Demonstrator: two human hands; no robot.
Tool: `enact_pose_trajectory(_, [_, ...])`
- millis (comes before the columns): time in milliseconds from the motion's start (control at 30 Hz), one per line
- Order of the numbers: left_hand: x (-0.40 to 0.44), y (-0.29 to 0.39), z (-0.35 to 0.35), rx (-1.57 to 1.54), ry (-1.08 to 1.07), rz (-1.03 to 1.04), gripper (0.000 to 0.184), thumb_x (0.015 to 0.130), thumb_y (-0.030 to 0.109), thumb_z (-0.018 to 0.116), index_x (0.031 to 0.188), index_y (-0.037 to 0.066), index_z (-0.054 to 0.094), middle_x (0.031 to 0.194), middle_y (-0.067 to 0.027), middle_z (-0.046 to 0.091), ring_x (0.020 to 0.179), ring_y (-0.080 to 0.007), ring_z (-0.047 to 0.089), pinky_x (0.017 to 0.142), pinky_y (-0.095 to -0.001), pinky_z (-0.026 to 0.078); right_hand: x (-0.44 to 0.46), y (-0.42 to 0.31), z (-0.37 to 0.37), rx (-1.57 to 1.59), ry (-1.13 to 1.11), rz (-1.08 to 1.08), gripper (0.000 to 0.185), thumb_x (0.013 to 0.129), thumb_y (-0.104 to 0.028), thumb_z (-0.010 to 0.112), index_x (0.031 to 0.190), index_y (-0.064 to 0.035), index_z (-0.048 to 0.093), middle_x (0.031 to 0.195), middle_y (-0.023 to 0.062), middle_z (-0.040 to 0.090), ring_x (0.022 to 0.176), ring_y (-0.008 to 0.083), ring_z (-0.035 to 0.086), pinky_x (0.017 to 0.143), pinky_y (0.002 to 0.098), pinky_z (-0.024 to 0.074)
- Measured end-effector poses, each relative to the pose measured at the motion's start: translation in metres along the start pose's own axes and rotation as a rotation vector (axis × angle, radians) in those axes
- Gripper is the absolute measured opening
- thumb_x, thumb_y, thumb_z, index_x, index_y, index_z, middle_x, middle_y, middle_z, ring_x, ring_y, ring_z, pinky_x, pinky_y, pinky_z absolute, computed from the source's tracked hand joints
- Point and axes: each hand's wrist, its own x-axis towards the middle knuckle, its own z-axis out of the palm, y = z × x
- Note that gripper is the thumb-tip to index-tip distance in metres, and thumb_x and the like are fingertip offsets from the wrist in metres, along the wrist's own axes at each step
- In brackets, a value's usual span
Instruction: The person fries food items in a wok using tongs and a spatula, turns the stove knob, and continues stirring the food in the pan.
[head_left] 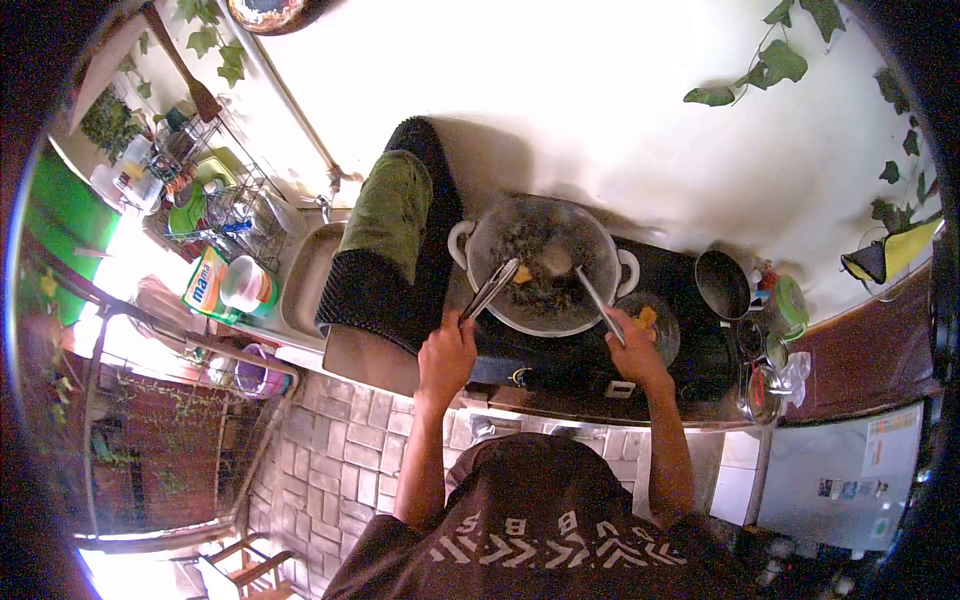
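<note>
My left hand is wrapped round metal tongs, whose tips reach into a wide two-handled pot on the stove. At those tips is an orange-yellow piece of food; whether they pinch it I cannot tell. My right hand grips a long-handled metal utensil that slants into the pot from the right. Its head is unclear among the dark, bubbling contents. Beside the pot, close to my right hand, a plate holds orange-yellow food pieces.
A small black pan stands at the stove's right, near jars and a green-lidded container. To the left are a dark ridged mat with green cloth, a sink and a wire dish rack.
</note>
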Motion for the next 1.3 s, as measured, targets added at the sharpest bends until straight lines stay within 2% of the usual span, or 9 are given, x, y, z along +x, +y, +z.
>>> enact_pose_trajectory(133, [-0.001, -0.004, 0.002, -0.009, 0.004, 0.004, 0.029, 0.104, 0.034, 0.050, 0.111, 0.007, 0.059, 0.083, -0.0277, 0.069, 0.080, -0.0487, 0.067, 0.070, -0.0592, 0.054, 0.005, -0.010, -0.013, 0.053, 0.016, 0.186, 0.051, 0.096, -0.008, 0.058, 0.145, -0.0195, 0.047, 0.117, 0.0244, 0.065, 0.108, 0.0443, 0.063, 0.096, 0.0491, 0.0478])
enact_pose_trajectory(267, [0.000, -0.001, 0.002, -0.016, 0.003, 0.000, 0.029, 0.104, 0.034, 0.050, 0.110, 0.007, 0.059, 0.083, -0.0277, 0.069, 0.080, -0.0487, 0.067, 0.071, -0.0595, 0.053, 0.003, -0.017, -0.024, -0.083, -0.140, 0.039, 0.050, 0.096, -0.008, 0.058, 0.144, -0.0177, 0.048, 0.114, 0.0259, 0.065, 0.106, 0.0444, 0.064, 0.095, 0.0493, 0.0482])
enact_pose_trajectory(367, [-0.001, 0.002, -0.001, 0.007, -0.013, -0.024, 0.029, 0.104, 0.034, 0.049, 0.110, 0.007, 0.059, 0.084, -0.0274, 0.069, 0.081, -0.0487, 0.067, 0.071, -0.0593, 0.053, 0.001, -0.011, -0.014, 0.083, -0.052, -0.012, 0.049, 0.094, -0.008, 0.059, 0.142, -0.0163, 0.050, 0.117, 0.0286, 0.064, 0.108, 0.0471, 0.063, 0.095, 0.0517, 0.0482])
enact_pose_trajectory(433, [-0.001, -0.002, 0.002, 0.004, -0.010, -0.012, 0.029, 0.104, 0.034, 0.049, 0.110, 0.007, 0.059, 0.085, -0.0273, 0.069, 0.081, -0.0486, 0.067, 0.071, -0.0593, 0.053, 0.002, -0.024, -0.027, 0.100, 0.005, 0.182, 0.050, 0.094, -0.011, 0.060, 0.143, -0.0160, 0.050, 0.123, 0.0275, 0.063, 0.113, 0.0458, 0.062, 0.097, 0.0507, 0.0480])
enact_pose_trajectory(567, [-0.001, -0.003, 0.000, -0.022, -0.030, -0.007, 0.030, 0.104, 0.034, 0.049, 0.109, 0.006, 0.060, 0.087, -0.0275, 0.070, 0.082, -0.0480, 0.068, 0.072, -0.0590, 0.053, 0.002, -0.020, -0.024, -0.043, -0.087, 0.171, 0.051, 0.095, -0.014, 0.061, 0.144, -0.0173, 0.049, 0.125, 0.0255, 0.063, 0.116, 0.0441, 0.061, 0.099, 0.0502, 0.0474])
enact_pose_trajectory(667, [-0.002, 0.002, -0.007, 0.001, -0.099, -0.035, 0.032, 0.104, 0.034, 0.049, 0.112, 0.005, 0.061, 0.087, -0.0281, 0.070, 0.084, -0.0478, 0.068, 0.073, -0.0587, 0.053, -0.014, -0.014, -0.018, 0.050, 0.040, -0.084, 0.052, 0.094, -0.015, 0.061, 0.145, -0.0172, 0.049, 0.118, 0.0263, 0.066, 0.109, 0.0466, 0.063, 0.095, 0.0522, 0.0502])
enact_pose_trajectory(767, [-0.003, -0.003, -0.005, -0.029, -0.105, 0.013, 0.035, 0.104, 0.034, 0.050, 0.116, 0.003, 0.062, 0.088, -0.0293, 0.069, 0.087, -0.0490, 0.067, 0.074, -0.0589, 0.052, -0.022, -0.057, -0.049, 0.298, -0.010, 0.092, 0.052, 0.095, -0.017, 0.061, 0.145, -0.0211, 0.049, 0.109, 0.0251, 0.069, 0.096, 0.0486, 0.066, 0.084, 0.0531, 0.0538])
enact_pose_trajectory(1200, [-0.015, 0.037, -0.013, 0.027, -0.098, -0.040, 0.035, 0.105, 0.032, 0.048, 0.115, 0.001, 0.062, 0.098, -0.0290, 0.070, 0.094, -0.0496, 0.066, 0.077, -0.0560, 0.050, -0.066, -0.052, -0.027, 0.600, 0.274, -0.033, 0.047, 0.094, -0.008, 0.061, 0.140, -0.0101, 0.054, 0.113, 0.0211, 0.070, 0.104, 0.0405, 0.069, 0.089, 0.0430, 0.0537])
enact_pose_trajectory(1300, [-0.028, 0.055, -0.011, 0.022, -0.095, -0.085, 0.035, 0.106, 0.032, 0.048, 0.115, 0.002, 0.063, 0.098, -0.0289, 0.070, 0.095, -0.0497, 0.066, 0.077, -0.0568, 0.050, -0.079, -0.044, -0.024, 0.652, 0.207, 0.089, 0.044, 0.094, -0.008, 0.062, 0.137, -0.0091, 0.056, 0.113, 0.0209, 0.070, 0.102, 0.0375, 0.070, 0.087, 0.0406, 0.0547])
